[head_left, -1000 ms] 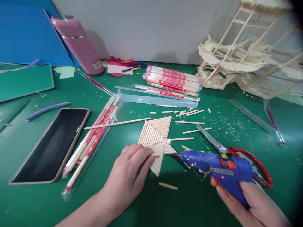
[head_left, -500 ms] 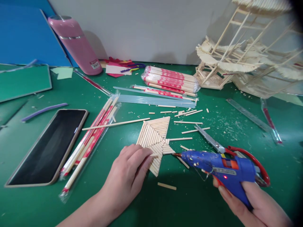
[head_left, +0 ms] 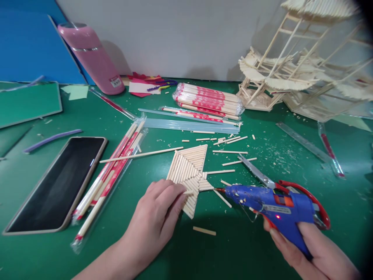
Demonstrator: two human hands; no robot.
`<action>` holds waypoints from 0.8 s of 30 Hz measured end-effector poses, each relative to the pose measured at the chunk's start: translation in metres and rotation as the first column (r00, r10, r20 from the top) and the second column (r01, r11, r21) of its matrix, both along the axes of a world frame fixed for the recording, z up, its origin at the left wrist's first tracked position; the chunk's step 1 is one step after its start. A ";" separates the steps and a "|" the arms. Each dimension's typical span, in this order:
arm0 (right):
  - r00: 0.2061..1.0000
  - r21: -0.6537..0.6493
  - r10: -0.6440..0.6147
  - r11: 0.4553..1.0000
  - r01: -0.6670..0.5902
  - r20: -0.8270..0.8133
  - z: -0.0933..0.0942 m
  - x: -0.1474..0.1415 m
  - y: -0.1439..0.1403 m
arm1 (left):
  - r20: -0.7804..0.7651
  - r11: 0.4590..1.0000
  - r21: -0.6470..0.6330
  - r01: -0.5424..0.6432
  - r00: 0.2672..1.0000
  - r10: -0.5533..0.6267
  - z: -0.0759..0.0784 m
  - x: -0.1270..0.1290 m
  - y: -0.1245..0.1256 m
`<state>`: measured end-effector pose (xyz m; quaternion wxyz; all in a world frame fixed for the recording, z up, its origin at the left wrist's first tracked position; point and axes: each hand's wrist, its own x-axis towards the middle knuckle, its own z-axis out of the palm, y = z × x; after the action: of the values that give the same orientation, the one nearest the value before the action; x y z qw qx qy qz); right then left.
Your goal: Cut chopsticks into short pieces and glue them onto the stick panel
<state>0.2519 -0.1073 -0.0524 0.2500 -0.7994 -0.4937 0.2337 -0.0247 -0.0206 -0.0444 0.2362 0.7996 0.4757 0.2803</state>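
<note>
Left hand (head_left: 157, 214): fingers bent and drawn together; thumb and forefinger pinch a short stick (head_left: 189, 192), one end of which projects to the right. The hand sits over the lower left part of the stick panel.
Right hand (head_left: 316, 249): closed around the handle of the glue gun, a fingertip at the orange trigger.
Glue gun (head_left: 256, 197): blue body, red indicator lit, nozzle pointing left at the panel's right-hand point; contact cannot be determined.
Stick panel (head_left: 186, 167): flat on the desk (head_left: 247, 256), between the hands; wedge-shaped sections of sticks laid side by side.
Scissors (head_left: 262, 175): behind the glue gun, which partly hides the red handles; blades directed to the upper left.
Loose offcut (head_left: 204, 231): on the desk, just below the panel.
Wrapped sticks (head_left: 109, 177): left of the panel, beside the phone (head_left: 58, 186).
Stick model (head_left: 271, 77): far right, by the wall.
</note>
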 end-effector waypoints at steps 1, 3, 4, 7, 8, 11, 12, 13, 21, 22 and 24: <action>1.000 0.004 -0.002 1.000 0.002 -0.021 0.000 0.000 0.000 | -0.001 1.000 -0.001 -0.001 1.000 0.001 0.000 0.000 0.000; 0.998 0.009 -0.007 1.000 0.007 -0.061 0.000 -0.001 0.000 | -0.006 1.000 -0.005 -0.003 1.000 0.003 0.001 0.000 0.000; 0.997 0.011 -0.010 1.000 0.011 -0.079 0.000 -0.001 -0.001 | -0.008 1.000 -0.009 -0.003 1.000 0.003 0.001 0.000 0.000; 0.994 0.019 -0.018 1.000 0.020 -0.111 -0.002 0.000 -0.001 | 0.000 1.000 -0.019 0.005 1.000 -0.005 0.001 0.000 0.000; 0.991 0.026 -0.017 0.999 0.021 -0.134 -0.004 0.001 -0.001 | 0.004 1.000 -0.018 0.007 1.000 -0.007 0.001 0.000 0.000; 0.982 -0.003 0.015 1.000 -0.016 -0.188 -0.008 0.009 -0.003 | 0.009 1.000 -0.016 0.010 1.000 -0.010 -0.001 0.000 0.000; 0.980 -0.029 0.035 0.999 -0.041 -0.196 -0.010 0.013 -0.003 | 0.010 1.000 -0.016 0.010 1.000 -0.010 -0.001 0.000 0.000; 0.979 -0.055 0.054 0.996 -0.066 -0.195 -0.011 0.016 -0.004 | 0.011 1.000 -0.016 0.011 1.000 -0.011 -0.001 0.000 0.000; 0.987 -0.105 0.120 0.986 -0.131 -0.103 -0.020 0.038 -0.009 | 0.017 1.000 -0.028 0.012 1.000 -0.011 -0.002 -0.001 0.000; 0.986 -0.105 0.138 0.983 -0.148 -0.095 -0.021 0.039 -0.009 | 0.018 1.000 -0.027 0.011 1.000 -0.011 -0.002 -0.001 0.000; 0.980 -0.100 0.178 0.977 -0.187 -0.088 -0.019 0.037 -0.008 | 0.020 1.000 -0.027 0.013 1.000 -0.012 -0.003 -0.001 0.000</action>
<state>0.2890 -0.1152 -0.0711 0.2033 -0.7531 -0.5415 0.3134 -0.0255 -0.0209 -0.0472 0.2534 0.7965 0.4721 0.2802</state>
